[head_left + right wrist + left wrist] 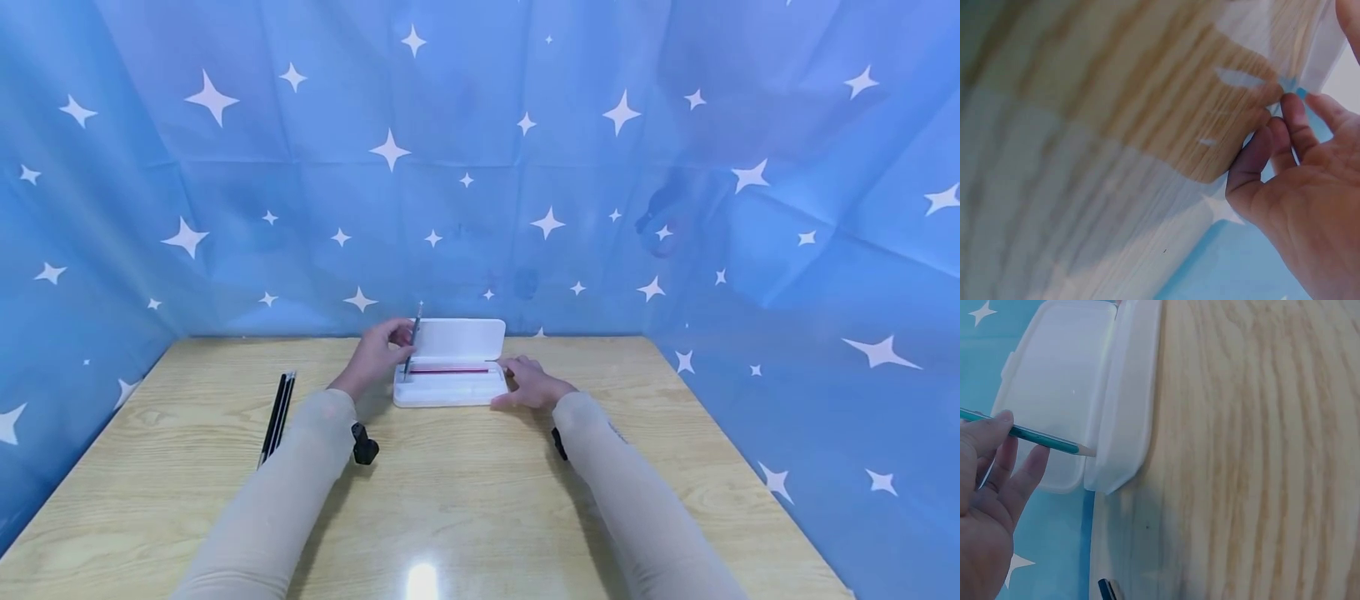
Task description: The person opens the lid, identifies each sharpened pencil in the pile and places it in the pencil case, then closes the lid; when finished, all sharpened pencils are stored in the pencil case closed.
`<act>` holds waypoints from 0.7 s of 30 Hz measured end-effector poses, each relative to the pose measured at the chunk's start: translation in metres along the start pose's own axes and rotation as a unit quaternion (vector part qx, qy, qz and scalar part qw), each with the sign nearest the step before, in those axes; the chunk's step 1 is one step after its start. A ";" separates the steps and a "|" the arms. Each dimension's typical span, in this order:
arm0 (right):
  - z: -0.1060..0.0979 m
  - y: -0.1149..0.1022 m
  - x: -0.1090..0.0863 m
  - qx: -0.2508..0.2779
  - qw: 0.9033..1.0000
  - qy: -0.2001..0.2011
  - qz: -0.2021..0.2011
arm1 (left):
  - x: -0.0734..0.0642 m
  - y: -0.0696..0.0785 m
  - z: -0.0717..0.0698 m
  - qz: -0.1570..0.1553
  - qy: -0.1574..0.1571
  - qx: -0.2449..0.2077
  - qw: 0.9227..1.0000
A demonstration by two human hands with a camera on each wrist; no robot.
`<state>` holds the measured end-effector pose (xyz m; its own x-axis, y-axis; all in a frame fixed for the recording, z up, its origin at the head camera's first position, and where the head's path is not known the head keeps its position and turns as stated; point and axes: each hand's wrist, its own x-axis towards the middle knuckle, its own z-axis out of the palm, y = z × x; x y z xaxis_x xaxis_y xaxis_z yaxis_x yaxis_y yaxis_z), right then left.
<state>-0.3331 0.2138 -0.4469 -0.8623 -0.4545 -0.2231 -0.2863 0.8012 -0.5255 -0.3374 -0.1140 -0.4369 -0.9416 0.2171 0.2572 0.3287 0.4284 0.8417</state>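
Note:
A white pencil case (450,392) lies on the table with its lid (459,338) raised toward the curtain. Inside it is a thin red pencil-like stick (450,371), lying lengthwise. My left hand (375,354) pinches a teal pencil (1047,439) between thumb and fingers at the case's left end. The pencil is tilted, its sharpened tip pointing down by the case's edge. At the opposite end, my right hand (528,383) grips the case's right side, thumb near the front corner and fingers farther back. In the right wrist view, its curled fingertips (1294,109) are by the tabletop.
Several dark pencils (277,417) lie side by side on the wooden table (465,500), left of my left forearm. A blue curtain with white stars (480,167) hangs behind the table and along both sides. Small black devices are strapped at both wrists.

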 end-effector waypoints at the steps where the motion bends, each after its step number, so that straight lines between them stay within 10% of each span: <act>1: 0.001 0.000 0.000 0.000 1.000 0.000 0.000 | -0.001 -0.001 0.001 -0.002 -0.003 0.002 1.000; 21: 0.003 -0.001 -0.001 0.012 1.000 0.007 0.019 | 0.003 0.004 0.021 0.021 -0.090 0.118 0.989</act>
<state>-0.3310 0.2121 -0.4487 -0.8779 -0.4190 -0.2317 -0.2440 0.8079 -0.5364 -0.3377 -0.0930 -0.4422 -0.9056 0.3826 0.1833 0.3951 0.6033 0.6928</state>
